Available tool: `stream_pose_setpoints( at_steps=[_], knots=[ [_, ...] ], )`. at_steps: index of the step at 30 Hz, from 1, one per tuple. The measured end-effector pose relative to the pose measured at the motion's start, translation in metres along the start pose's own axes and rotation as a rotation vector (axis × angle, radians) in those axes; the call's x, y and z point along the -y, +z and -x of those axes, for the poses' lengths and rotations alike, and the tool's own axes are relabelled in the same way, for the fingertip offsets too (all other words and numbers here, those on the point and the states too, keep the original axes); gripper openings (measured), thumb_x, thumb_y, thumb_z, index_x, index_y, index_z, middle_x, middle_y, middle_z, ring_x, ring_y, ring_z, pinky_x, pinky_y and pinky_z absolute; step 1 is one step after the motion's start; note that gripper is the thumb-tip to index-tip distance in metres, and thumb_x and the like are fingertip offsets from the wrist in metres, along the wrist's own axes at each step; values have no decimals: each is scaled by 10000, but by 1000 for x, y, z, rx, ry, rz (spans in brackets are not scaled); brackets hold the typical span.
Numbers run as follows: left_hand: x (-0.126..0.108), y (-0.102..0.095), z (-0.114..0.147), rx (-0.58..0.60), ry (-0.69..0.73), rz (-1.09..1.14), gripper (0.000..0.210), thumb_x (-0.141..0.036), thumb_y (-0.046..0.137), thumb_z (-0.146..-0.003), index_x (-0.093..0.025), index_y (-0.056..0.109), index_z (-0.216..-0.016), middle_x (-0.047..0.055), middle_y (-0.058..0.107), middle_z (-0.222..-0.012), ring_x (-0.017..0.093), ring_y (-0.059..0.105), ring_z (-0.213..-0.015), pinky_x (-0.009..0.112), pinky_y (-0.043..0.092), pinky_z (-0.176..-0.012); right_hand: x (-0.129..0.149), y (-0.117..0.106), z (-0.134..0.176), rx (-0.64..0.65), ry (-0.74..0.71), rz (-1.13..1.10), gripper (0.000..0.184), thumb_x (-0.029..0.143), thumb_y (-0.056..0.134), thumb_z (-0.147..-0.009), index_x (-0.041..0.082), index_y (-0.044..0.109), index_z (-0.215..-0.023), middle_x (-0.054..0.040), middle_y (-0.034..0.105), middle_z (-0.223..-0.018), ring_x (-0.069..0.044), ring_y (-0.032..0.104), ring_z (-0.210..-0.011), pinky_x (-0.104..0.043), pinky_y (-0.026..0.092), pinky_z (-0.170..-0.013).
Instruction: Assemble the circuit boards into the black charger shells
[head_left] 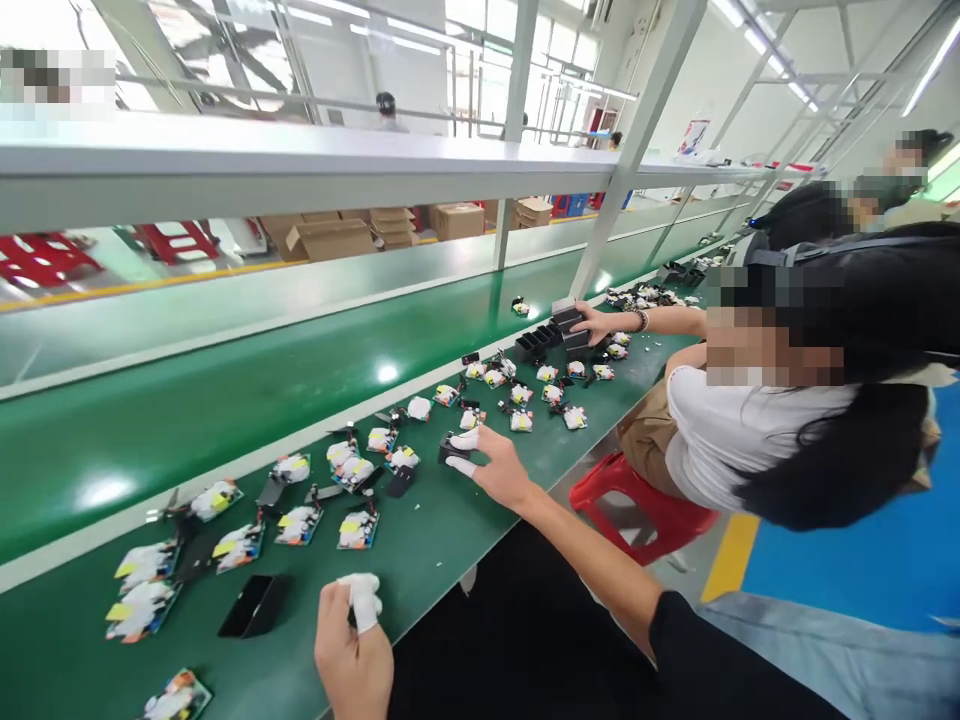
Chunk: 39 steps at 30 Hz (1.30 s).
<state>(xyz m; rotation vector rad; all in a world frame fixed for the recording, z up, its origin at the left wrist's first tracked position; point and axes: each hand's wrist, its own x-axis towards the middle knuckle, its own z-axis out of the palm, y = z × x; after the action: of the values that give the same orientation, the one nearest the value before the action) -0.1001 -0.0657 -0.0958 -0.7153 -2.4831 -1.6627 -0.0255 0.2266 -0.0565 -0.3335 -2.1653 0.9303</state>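
My right hand (pixel 499 470) reaches over the green bench, white finger cots on its tips. Its thumb and fingers grip a small black plastic case (pixel 450 450) near the rows of circuit boards. Close to the bench's front edge is my left hand (pixel 354 640), its fingers curled in and also wearing white cots; whatever may be inside them is hidden. Left of it lies a larger open black case (pixel 255 606) on its side. Nearby circuit boards (pixel 358 528) carry white and yellow coverings, and several have black parts wired to them.
A green conveyor belt (pixel 315 375) runs behind the bench, below a white shelf (pixel 300 165). At right, a co-worker on a red stool (pixel 637 510) has a hand (pixel 592 325) on stacked black cases (pixel 571 335). Another circuit board (pixel 176 697) lies at the lower left.
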Motion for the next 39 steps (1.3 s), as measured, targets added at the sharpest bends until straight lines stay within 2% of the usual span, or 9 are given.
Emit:
stream_pose_setpoints(
  at_steps=[3,8,13,16,21,24,26,30,39],
  knots=[
    [-2,0,1,-32,-75,55,314,-449,571,-1084,-237,722,-909,5,647,-949,186,627,-780,314,508,-691,4,-7,0,-32,6,-56,248,392,819,-1030,238,803,-1224,-97,791,-1227,-233,777,-1169,-426,648,-1097],
    [-8,3,2,-169,-218,75,412,-557,574,-1078,-228,756,-908,17,755,-993,229,708,-951,345,549,-917,-4,9,25,49,108,-89,179,407,833,-999,230,818,-976,-43,756,-1007,-198,786,-887,-343,674,-869],
    [-9,5,2,-195,-309,123,513,-668,604,-1035,-206,822,-980,40,831,-956,268,746,-990,390,555,-1013,-4,18,29,-3,216,-235,251,485,895,-909,244,830,-935,-52,782,-1001,-221,789,-889,-381,675,-911],
    [-12,5,5,-181,-300,145,536,-662,585,-1052,-195,807,-910,22,789,-793,229,707,-839,369,558,-919,4,12,16,-135,309,-404,386,580,916,-862,229,816,-987,-64,829,-994,-233,810,-903,-394,701,-863],
    [-19,4,12,-139,-286,158,596,-640,542,-1090,-181,721,-754,-1,679,-627,149,570,-576,294,462,-633,27,-15,-1,-351,489,-689,451,705,711,-1007,288,758,-1170,-28,856,-1185,-183,838,-1027,-326,726,-860],
    [-22,4,12,-89,-322,170,617,-646,516,-1108,-170,739,-786,-8,658,-601,124,508,-505,280,392,-549,51,-38,-8,-454,626,-1078,340,563,859,-950,290,791,-1141,-2,863,-1247,-167,839,-1143,-269,730,-944],
    [-23,5,11,-62,-319,173,610,-644,508,-1113,-157,779,-864,-1,688,-637,124,528,-512,279,416,-556,70,-51,-11,-458,705,-1245,266,463,858,-972,291,809,-1169,11,868,-1258,-157,841,-1158,-246,736,-955],
    [-23,5,8,-34,-284,167,600,-645,517,-1108,-141,816,-983,9,714,-681,139,576,-534,286,481,-575,99,-66,-11,-412,815,-1377,154,397,795,-1035,281,826,-1133,24,882,-1202,-134,857,-1084,-216,740,-950],
    [-21,4,9,-11,-259,83,575,-585,514,-1122,-178,727,-776,48,786,-728,149,621,-564,284,507,-598,113,-74,-2,-264,954,-1518,127,378,831,-1013,276,831,-1089,6,878,-1100,-123,863,-975,-206,737,-934]
  ],
)
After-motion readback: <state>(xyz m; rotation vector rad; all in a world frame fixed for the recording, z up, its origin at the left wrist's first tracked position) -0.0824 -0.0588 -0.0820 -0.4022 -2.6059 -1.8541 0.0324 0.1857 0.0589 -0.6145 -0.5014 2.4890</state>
